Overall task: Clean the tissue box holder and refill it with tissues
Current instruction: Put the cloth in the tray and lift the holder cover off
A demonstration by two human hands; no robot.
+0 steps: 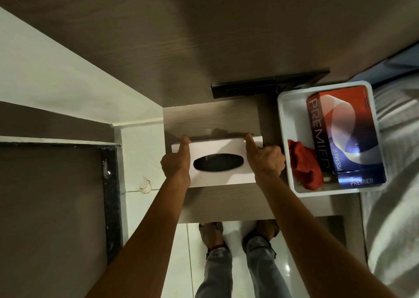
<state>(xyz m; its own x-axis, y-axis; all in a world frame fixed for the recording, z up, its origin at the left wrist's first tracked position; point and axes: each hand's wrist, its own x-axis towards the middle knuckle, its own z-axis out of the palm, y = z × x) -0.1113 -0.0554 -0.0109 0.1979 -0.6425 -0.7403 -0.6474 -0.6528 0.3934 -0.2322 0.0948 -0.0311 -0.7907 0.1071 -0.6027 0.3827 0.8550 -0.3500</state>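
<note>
**A:** Where is the holder right now?

**B:** The white tissue box holder [217,161] sits just below the centre of the frame, on the wooden shelf [210,118]. Its dark oval slot faces up, and no tissue shows through it, so I judge it empty.

**A:** And the hands?

**B:** The left hand [176,164] clasps the holder's left end and the right hand [264,159] clasps its right end. Each forefinger lies along the top and reaches the far edge, while the other fingers curl down the sides. Both hands are closed on the holder.

**A:** Why hold it by both ends?

**B:** Probably to keep it level and steady. From here I cannot tell whether it rests fully on the shelf or is slightly lifted, or whether the top is a separate cover.

**A:** What about supplies?

**B:** At the right of the frame, just beside the holder, a white tray [285,120] holds a red cloth [305,164] and a red-and-blue tissue box [347,134] marked PREMIER. Keeping them at arm's reach makes sense: the cloth for wiping, the box for the refill.

**A:** How far along is the task?

**B:** Early, I think. The cloth lies untouched in the tray and the tissue box looks unopened.
</note>
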